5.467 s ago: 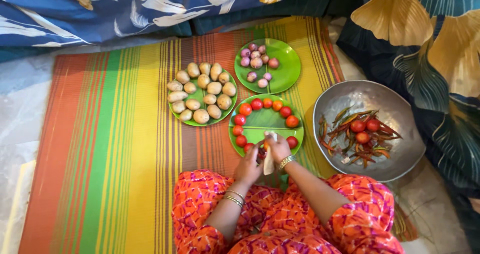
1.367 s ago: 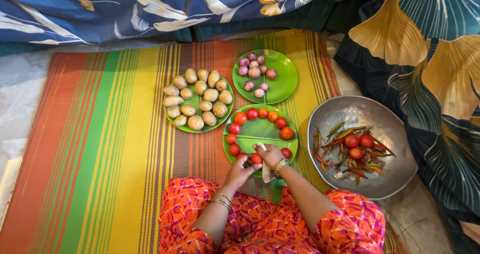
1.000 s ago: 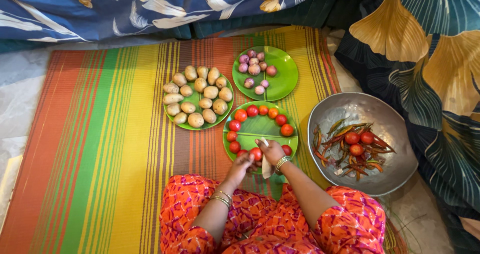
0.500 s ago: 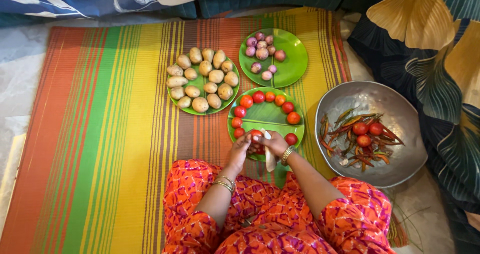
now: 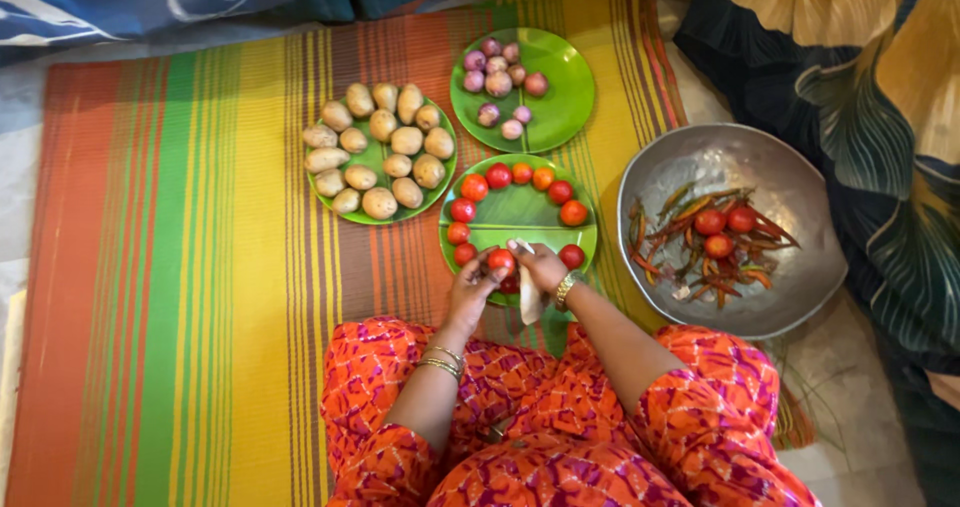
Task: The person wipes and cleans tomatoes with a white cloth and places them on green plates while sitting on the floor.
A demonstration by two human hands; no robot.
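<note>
Pinched in left hand (image 5: 475,287) fingertips: a tomato (image 5: 500,260), raised just over the near edge of the tomato plate (image 5: 520,212), presumably to keep drips and cut pieces over it. Closed in right hand (image 5: 543,265): a knife (image 5: 528,297), pale blade pointing down toward the lap, close against the tomato, probably for paring. Bowl (image 5: 720,157) of trimmings off the mat's right edge, within reach. Against half a second earlier: same grips, hands barely shifted; mostly camera drift.

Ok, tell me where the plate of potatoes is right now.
In the head view, the green plate of potatoes lies on the striped mat, left of the plate of tomatoes and lower left of the plate of small onions.
</note>
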